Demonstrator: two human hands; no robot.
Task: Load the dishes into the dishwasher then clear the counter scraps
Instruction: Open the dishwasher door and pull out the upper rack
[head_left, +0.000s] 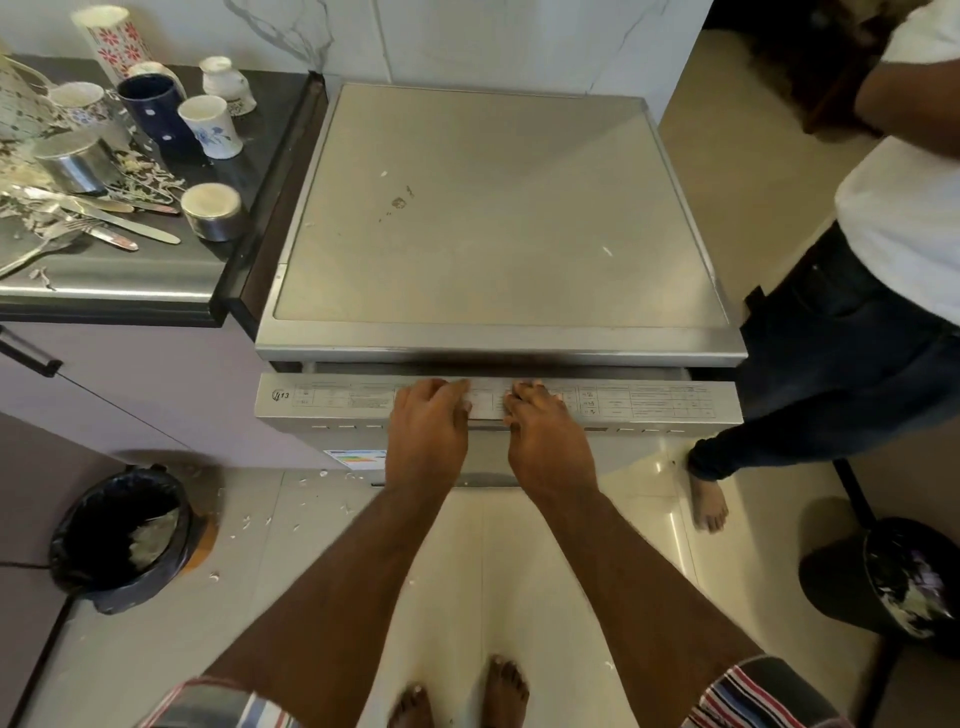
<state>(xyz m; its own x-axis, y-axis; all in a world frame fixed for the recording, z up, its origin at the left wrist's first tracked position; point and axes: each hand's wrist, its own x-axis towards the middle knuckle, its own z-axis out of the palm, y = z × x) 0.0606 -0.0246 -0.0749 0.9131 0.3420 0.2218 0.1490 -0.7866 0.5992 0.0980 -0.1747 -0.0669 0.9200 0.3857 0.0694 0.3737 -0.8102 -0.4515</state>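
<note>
Both forearms reach straight forward, side by side; the left hand (427, 422) and right hand (545, 431) lie knuckles-up with fingers curled over the top edge of the dishwasher door (670, 402), gripping it, door slightly ajar. Beyond, left, the counter (156, 270) holds cups (210, 126), steel tumblers (213, 211), cutlery (111, 221) and scraps (148, 174)

The dishwasher (498, 208) is dull silver-grey, its top faintly beige; the counter (130, 275) is dark grey; 1 mug (156, 109) is navy with white dots; 1 cup (210, 126) is white with a blue flower; the tall tumbler (114, 39) is white with red flowers; the bin (122, 535) is lined in black.
</note>
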